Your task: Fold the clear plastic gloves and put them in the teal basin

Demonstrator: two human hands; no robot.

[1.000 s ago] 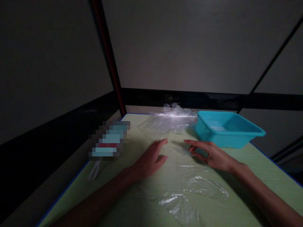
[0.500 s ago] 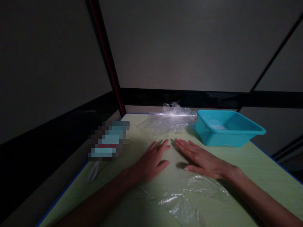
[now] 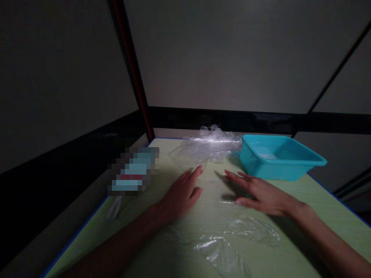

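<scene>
My left hand (image 3: 182,193) is stretched out over the table, fingers extended and thumb apart, with nothing in it. Across from it, my right hand (image 3: 261,193) hovers a little above the surface, fingers spread, its shadow falling below. Between and in front of them a clear plastic sheet or bag (image 3: 226,247) lies flat, wrinkled and shiny toward the near side. Its far edge is hard to make out. Whether my left fingers touch the plastic I cannot tell.
A heap of crumpled clear plastic (image 3: 214,144) lies at the back of the green table (image 3: 327,216). To its right stands a turquoise basin (image 3: 272,170) with something pale inside. A blurred-out package (image 3: 135,170) with a white loop lies on the left. Walls enclose the back and left.
My hands have moved apart: the left slightly to the left, the right to the right and up off the surface. The plastic, basin and package stay in place.
</scene>
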